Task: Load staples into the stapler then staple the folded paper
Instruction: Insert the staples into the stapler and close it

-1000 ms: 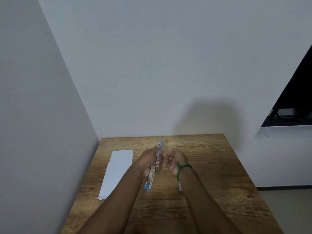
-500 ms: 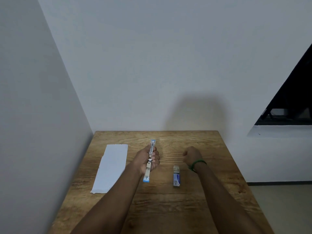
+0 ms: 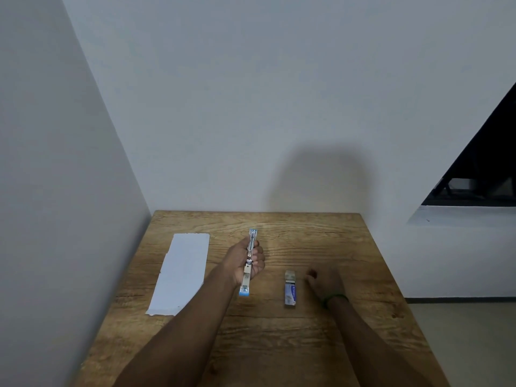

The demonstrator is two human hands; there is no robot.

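Left hand (image 3: 237, 261) grips stapler (image 3: 248, 268) above tabletop (image 3: 279, 344) middle. Right hand (image 3: 325, 283) curled, nothing seen inside, just beside staple box (image 3: 290, 289). Folded paper (image 3: 181, 272) near left edge.

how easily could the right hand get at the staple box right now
Likely easily. The right hand is just right of the staple box on the table, with only bare wood between them. The left hand, gripping the stapler, is off to the box's left, out of the way.
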